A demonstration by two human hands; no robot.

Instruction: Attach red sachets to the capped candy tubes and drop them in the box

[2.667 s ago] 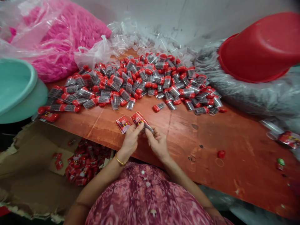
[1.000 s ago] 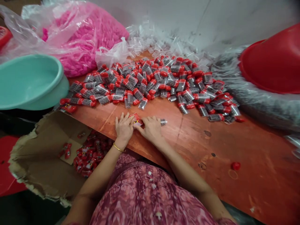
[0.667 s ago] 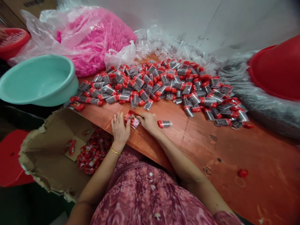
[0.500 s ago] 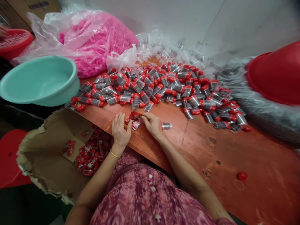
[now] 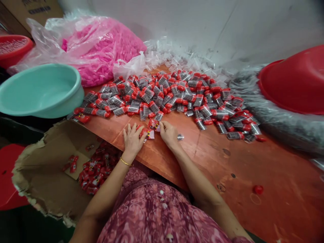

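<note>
My left hand [image 5: 132, 139] lies flat on the wooden table [image 5: 227, 168], fingers spread, beside a small stack of red printed labels [image 5: 149, 133]. My right hand [image 5: 169, 133] pinches the top red label [image 5: 154, 125] at the stack's right edge. A clear tube with a red cap [image 5: 180, 136] lies just right of that hand. Behind both hands spreads a pile of red-capped clear tubes [image 5: 172, 98] filled with dark pieces.
A torn cardboard box [image 5: 48, 168] with red-labelled tubes sits below the table's left edge. A teal basin [image 5: 40, 89], a bag of pink caps [image 5: 101, 47], a red basin [image 5: 293, 86], loose clear tubes [image 5: 177, 57] and a lone red cap [image 5: 258, 189] surround the work spot.
Both hands lowered from holding a label and tube to the tabletop. The tube now lies beside my right hand; that hand shifted onto the label stack while the left flattened.
</note>
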